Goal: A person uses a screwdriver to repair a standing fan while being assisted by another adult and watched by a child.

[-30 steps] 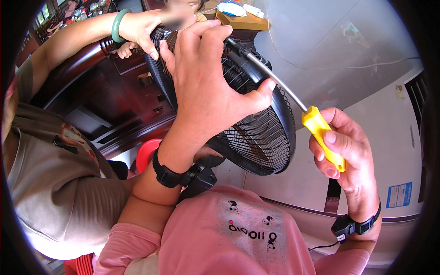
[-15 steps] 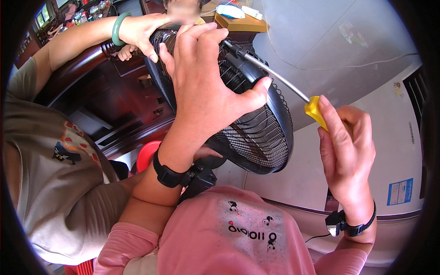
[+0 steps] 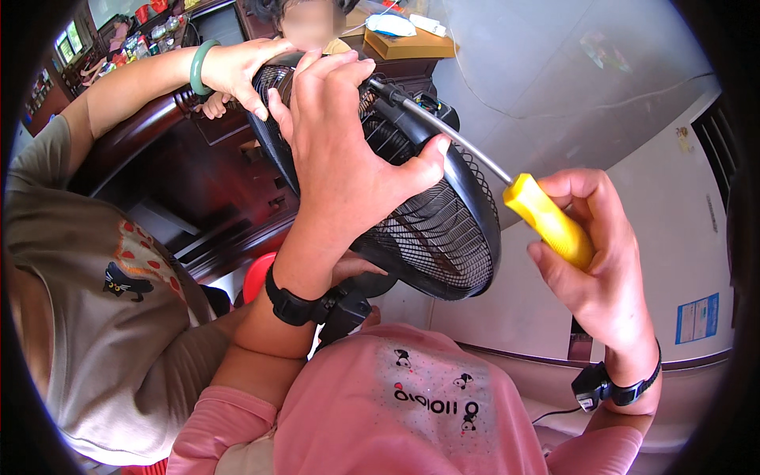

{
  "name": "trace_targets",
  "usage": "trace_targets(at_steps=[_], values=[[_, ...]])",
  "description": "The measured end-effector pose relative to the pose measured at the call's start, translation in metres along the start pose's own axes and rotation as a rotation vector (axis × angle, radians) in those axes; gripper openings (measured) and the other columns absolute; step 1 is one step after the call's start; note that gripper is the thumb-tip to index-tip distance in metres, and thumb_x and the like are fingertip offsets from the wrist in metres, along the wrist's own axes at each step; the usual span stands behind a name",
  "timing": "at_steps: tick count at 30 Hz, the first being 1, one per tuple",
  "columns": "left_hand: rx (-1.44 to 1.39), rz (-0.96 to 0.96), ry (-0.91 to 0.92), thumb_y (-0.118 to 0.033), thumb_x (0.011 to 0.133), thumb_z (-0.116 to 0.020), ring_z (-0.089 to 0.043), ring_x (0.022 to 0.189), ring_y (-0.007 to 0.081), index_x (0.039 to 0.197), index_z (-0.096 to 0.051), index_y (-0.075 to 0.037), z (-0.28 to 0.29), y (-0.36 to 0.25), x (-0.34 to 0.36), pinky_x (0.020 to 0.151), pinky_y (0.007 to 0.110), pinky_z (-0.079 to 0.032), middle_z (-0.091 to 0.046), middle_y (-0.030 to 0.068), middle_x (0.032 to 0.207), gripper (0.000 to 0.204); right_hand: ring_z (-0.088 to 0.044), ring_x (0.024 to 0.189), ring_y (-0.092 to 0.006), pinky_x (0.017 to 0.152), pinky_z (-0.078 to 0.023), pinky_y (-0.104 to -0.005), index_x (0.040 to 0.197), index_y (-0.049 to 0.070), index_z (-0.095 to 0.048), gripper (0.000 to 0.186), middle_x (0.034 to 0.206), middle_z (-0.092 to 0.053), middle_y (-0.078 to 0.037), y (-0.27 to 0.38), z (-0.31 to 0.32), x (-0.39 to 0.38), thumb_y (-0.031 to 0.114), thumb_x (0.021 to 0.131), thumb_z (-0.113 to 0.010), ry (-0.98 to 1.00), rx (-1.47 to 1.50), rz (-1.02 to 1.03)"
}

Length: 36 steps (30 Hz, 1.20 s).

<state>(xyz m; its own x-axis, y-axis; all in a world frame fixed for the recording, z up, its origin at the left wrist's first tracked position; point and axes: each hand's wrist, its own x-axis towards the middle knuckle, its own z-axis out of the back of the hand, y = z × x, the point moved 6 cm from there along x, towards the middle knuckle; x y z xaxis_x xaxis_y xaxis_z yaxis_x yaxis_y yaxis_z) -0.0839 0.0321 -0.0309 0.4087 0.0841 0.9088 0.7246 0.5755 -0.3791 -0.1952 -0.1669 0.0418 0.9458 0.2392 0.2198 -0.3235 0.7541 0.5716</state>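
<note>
A black electric fan with a wire-grille cage is held tilted in front of me. My left hand grips the top of its cage, fingers over the far edge and thumb stretched along the near side. In my right hand is a screwdriver with a yellow handle and a long metal shaft. Its dark front end reaches the black housing near my left fingertips; the tip itself is hard to make out. A co-worker's hand with a green bangle holds the cage's left side, and another hand shows partly beneath the fan.
At left sits the co-worker in a brown shirt. A child is behind the fan. Dark wooden furniture stands at left, with a red tub below. A white cabinet is at right, and a yellow box lies at the back.
My right hand has opened its grip somewhat and shifted round the handle, exposing more of the yellow. The fan and screwdriver have moved slightly left in view.
</note>
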Motion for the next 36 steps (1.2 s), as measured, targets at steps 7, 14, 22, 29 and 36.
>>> trace_targets(at_steps=[7,14,22,29,36], values=[[0.011,0.008,0.050,-0.028,0.063,-0.087,-0.043,0.129,0.0379,0.128,-0.048,-0.004,0.001,-0.006,0.003,0.109,0.049,-0.033,-0.049,0.0181,0.129,0.079,-0.063,0.078,-0.0233,0.062,-0.052,-0.0314,0.127,0.005,-0.067,0.052,0.097,-0.060,-0.012,0.035,-0.002,-0.008,-0.005,0.076,-0.073,-0.285,-0.884,0.439],[0.020,0.008,0.031,-0.027,0.061,-0.087,-0.045,0.128,0.0385,0.127,-0.049,-0.003,0.001,-0.007,0.006,0.109,0.049,-0.034,-0.050,0.0180,0.127,0.080,-0.056,0.057,-0.0170,0.048,-0.044,-0.0276,0.121,0.004,-0.065,0.033,0.084,-0.062,-0.011,0.032,0.000,0.002,0.008,0.088,-0.067,-0.268,-0.531,0.463],[0.017,-0.005,0.039,-0.029,0.062,-0.086,-0.045,0.128,0.0391,0.128,-0.048,-0.003,0.001,-0.007,0.003,0.108,0.049,-0.034,-0.050,0.0186,0.126,0.081,-0.047,0.051,-0.0072,0.043,-0.034,-0.0183,0.121,0.005,-0.049,0.045,0.082,-0.061,-0.011,-0.029,-0.013,0.002,0.022,0.088,-0.074,0.020,0.881,-0.500],[0.005,-0.002,0.006,-0.042,0.058,-0.088,-0.043,0.131,0.0413,0.126,-0.052,-0.006,-0.003,-0.005,0.002,0.107,0.059,-0.026,-0.049,0.0163,0.126,0.084,-0.060,0.078,-0.0141,0.068,-0.048,-0.0249,0.118,0.002,-0.055,0.041,0.096,-0.063,-0.010,-0.009,0.011,0.001,-0.003,0.080,-0.069,-0.137,0.140,-0.007],[0.013,-0.009,0.003,-0.042,0.059,-0.087,-0.043,0.131,0.0418,0.126,-0.052,-0.006,-0.003,-0.009,0.001,0.107,0.059,-0.027,-0.050,0.0167,0.125,0.084,-0.066,0.076,-0.0281,0.067,-0.052,-0.0326,0.112,-0.003,-0.062,0.035,0.095,-0.066,-0.018,0.024,0.020,-0.022,-0.003,0.078,-0.072,-0.242,-0.340,0.260]])
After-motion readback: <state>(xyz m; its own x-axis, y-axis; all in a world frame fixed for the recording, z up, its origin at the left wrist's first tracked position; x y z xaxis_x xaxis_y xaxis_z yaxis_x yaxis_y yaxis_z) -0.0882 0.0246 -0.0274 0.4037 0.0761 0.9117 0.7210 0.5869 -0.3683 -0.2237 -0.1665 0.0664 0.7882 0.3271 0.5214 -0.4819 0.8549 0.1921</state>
